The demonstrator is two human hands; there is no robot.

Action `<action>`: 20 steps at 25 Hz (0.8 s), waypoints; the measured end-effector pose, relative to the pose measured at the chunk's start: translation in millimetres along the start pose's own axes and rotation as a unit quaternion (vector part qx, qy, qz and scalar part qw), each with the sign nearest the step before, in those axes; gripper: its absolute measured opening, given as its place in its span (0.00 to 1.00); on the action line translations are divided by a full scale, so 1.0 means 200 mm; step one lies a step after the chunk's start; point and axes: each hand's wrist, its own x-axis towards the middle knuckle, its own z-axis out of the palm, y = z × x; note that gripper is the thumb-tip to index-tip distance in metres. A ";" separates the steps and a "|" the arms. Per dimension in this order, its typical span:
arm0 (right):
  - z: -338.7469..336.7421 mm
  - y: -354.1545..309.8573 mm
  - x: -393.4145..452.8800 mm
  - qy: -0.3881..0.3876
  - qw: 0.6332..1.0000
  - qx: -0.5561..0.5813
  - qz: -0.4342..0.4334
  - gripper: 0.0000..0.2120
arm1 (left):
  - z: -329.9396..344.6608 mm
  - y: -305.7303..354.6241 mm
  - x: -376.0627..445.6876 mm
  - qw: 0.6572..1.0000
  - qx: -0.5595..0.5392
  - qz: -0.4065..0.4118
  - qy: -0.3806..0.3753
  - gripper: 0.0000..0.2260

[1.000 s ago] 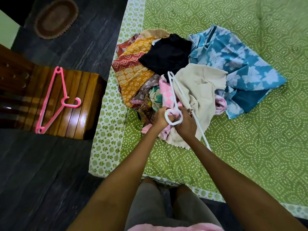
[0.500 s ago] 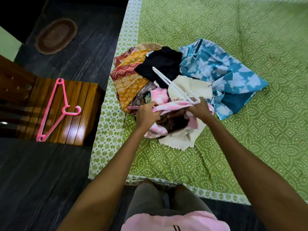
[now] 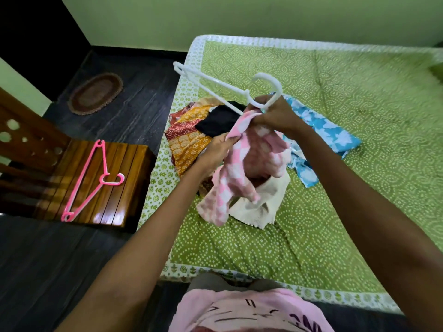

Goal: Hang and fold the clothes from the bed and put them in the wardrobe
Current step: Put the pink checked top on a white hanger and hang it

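Garment (image 3: 242,168), pink and white checked, is up off the bed (image 3: 359,164), hanging in the air over the near edge of the clothes pile (image 3: 211,130). The right hand (image 3: 273,116) has its fingers curled tight round the top of the garment and the neck of a white hanger (image 3: 215,85) together; the hook curves up above the knuckles and the long arm sticks out to the far left, over the bed's border. The left hand (image 3: 215,147) pinches a fold of the garment lower down on the left side, fingers closed on the cloth.

Under it lies a cream piece (image 3: 261,202), flat on the green dotted cover. Farther back there is a black piece (image 3: 220,121), an orange and red printed cloth (image 3: 189,137) on the left of the pile, and a blue flowered cloth (image 3: 328,133) spreading to the right.

Off the bed, on the left, a wooden chair (image 3: 72,178) stands on the dark floor with a pink hanger (image 3: 91,178) lying flat on its seat. A small oval mat (image 3: 96,93) sits far left by the wall.
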 end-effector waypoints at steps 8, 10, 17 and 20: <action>0.02 0.13 -0.04 0.092 0.962 -0.242 0.090 0.13 | 0.00 0.20 -0.01 0.996 -0.018 0.036 -0.081 0.12; 0.03 0.14 -0.07 0.094 0.981 -0.124 0.117 0.16 | -0.05 0.26 0.00 0.985 -0.100 -0.015 -0.140 0.15; -0.20 -0.09 0.11 0.164 0.944 0.264 0.111 0.07 | -0.26 0.33 0.08 0.899 0.423 0.007 -0.111 0.16; -0.19 -0.14 0.16 0.161 0.942 0.254 0.149 0.08 | -0.38 0.17 0.14 0.817 0.568 -0.059 -0.083 0.17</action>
